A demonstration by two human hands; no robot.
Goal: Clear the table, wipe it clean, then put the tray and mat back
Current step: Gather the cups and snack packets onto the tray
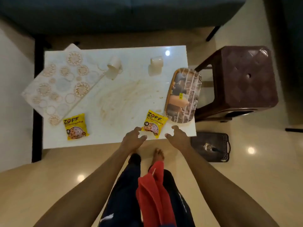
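Note:
The white table (124,128) carries brown smears across its middle. A patterned mat (60,86) lies askew over the table's left corner. Two cream cups lie tipped over, one (114,63) by the mat and one (156,62) further right. A picture tray (184,95) overhangs the right edge. Two yellow snack packets sit near the front: one at the left (76,126), one at the right (154,124). My left hand (132,139) and my right hand (177,135) hover with relaxed fingers on either side of the right packet, holding nothing. A red cloth (152,190) hangs over my leg.
A brown plastic stool (246,79) stands right of the table. A dark basket tray (213,146) with a glass in it sits on the floor by the front right corner. A dark sofa (114,12) runs behind the table.

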